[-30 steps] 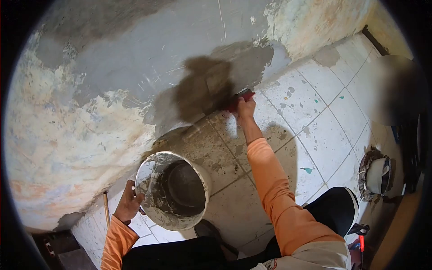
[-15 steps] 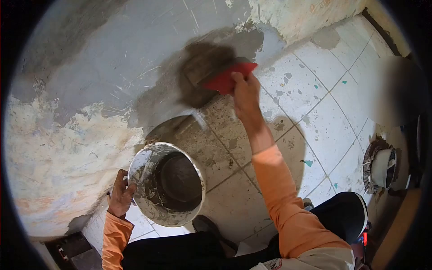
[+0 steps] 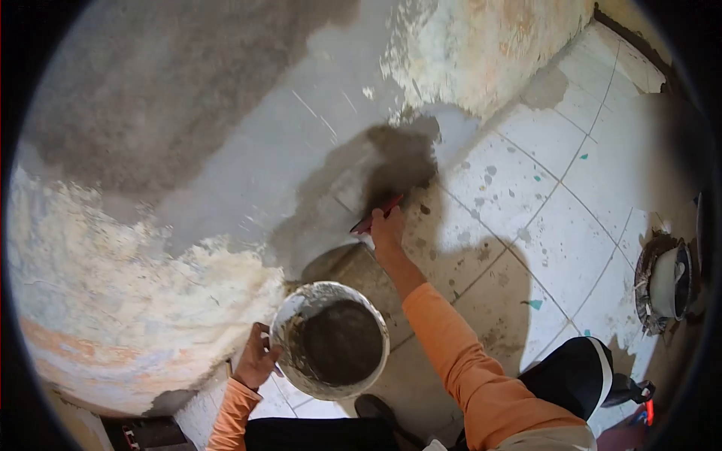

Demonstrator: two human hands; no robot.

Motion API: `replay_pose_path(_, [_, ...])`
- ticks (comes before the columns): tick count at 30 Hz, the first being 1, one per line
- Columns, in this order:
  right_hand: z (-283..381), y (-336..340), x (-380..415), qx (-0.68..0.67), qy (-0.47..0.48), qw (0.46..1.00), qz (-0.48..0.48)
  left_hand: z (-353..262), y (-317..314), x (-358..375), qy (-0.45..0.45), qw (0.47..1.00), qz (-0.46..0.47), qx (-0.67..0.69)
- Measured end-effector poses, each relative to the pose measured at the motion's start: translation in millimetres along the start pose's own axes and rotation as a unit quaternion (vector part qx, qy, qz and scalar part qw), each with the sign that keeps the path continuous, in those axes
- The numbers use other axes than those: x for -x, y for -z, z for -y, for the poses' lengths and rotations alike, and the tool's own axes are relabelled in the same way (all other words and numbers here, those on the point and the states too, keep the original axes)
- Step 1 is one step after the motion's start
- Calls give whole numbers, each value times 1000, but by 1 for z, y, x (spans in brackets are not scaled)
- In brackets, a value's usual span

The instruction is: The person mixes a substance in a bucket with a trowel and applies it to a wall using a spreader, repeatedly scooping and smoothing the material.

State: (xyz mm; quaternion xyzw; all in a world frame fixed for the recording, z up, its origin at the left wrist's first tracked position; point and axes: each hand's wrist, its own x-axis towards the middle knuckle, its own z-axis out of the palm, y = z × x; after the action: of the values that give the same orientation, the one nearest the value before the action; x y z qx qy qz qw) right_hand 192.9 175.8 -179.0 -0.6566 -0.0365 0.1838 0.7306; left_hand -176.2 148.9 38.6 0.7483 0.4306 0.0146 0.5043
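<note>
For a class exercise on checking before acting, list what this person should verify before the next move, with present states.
1. Red scraper held in right hand: ok.
2. Bucket held at its side by left hand: ok.
3. Grey mix soft enough to spread: cannot tell.
4. Scraper's edge touching the wall: cannot tell.
5. Tiled floor clean: not ok; grey spots and green scraps lie there.

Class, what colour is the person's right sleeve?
The right sleeve is orange; the head view shows it.
</note>
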Motion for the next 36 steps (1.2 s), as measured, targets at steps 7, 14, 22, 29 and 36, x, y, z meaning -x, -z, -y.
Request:
replay_pose_path(7, [143,13,80,-177,85,978,76,1,1,-8,-34,999,3,-32])
replay_pose_path(14, [106,93,52,-176,0,973,152,-24,-11,-13,-7,1000,-13,24])
replay_pose_path(22, [-70,123,-76,-82,-2,996,-25,-24,-12,-13,-10,998,-6,58])
replay_pose_path(29, [-78,67,-130,-166,5,985,44,-20,-8,-12,-5,997,-26,79])
replay_pose_path(36, [-8,46,-122,-84,9,996,17,-17,-10,-15,-16,997,-33,73])
